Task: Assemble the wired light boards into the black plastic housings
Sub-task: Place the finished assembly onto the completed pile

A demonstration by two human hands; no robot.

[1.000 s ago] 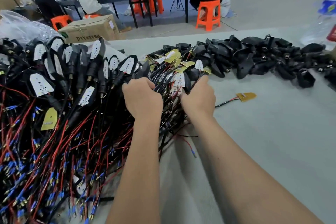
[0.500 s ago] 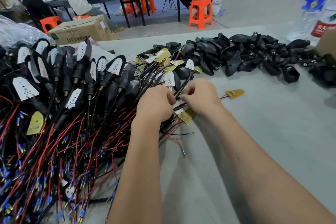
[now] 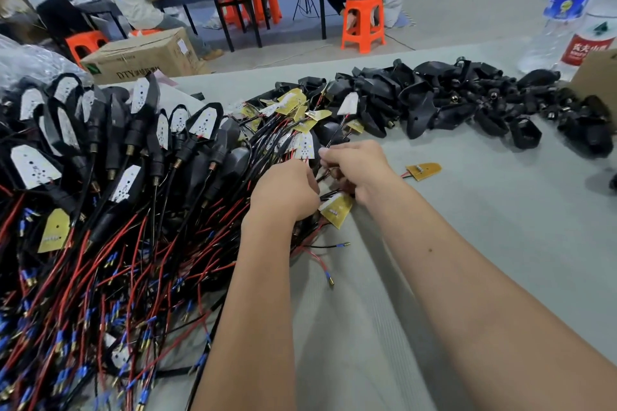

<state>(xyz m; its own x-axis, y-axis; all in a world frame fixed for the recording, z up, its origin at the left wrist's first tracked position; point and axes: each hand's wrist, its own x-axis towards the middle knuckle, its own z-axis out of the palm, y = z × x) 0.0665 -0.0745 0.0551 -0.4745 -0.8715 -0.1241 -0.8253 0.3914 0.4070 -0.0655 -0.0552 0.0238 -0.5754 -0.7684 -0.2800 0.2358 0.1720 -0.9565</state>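
My left hand (image 3: 283,192) and my right hand (image 3: 359,170) meet at the middle of the grey table, fingers curled on black and red wires of a light board (image 3: 337,208) that lies yellow side up just below them. A heap of loose wired boards (image 3: 297,113) lies just beyond my hands. Empty black plastic housings (image 3: 450,100) are piled to the right of it. On the left, several assembled housings with white boards (image 3: 200,120) lie in rows, their red and black wires (image 3: 100,277) spread toward me. What the fingers pinch exactly is hidden.
A single yellow board (image 3: 424,171) lies alone right of my hands. Water bottles (image 3: 564,10) and a brown box corner (image 3: 597,77) stand at the far right. A cardboard box (image 3: 147,57), orange stools (image 3: 364,23) and seated people at another table are behind.
Both hands drew back from the board heap toward me and came together, pulling one wired board out so that it lies below the fingers. The view shifted slightly left.
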